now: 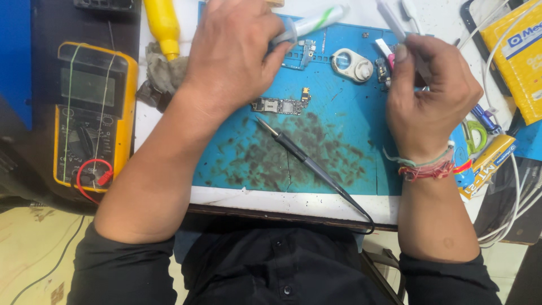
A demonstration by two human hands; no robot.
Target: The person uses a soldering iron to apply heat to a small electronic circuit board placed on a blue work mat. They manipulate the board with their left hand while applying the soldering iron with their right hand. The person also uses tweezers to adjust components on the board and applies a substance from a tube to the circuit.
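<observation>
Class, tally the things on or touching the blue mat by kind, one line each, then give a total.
Circuit boards: 2
Soldering iron: 1
Syringe, in left hand: 1
Metal ring part: 1
Total: 5

Left hand (231, 56) closed around a see-through syringe (307, 25) above the blue mat (333, 164). Right hand (426, 96) pinching a thin white tool (389, 16). Small circuit board (280, 104) lying between both hands. Black soldering iron (307, 164) resting on the dirty mat. Yellow meter (93, 113) far left.
</observation>
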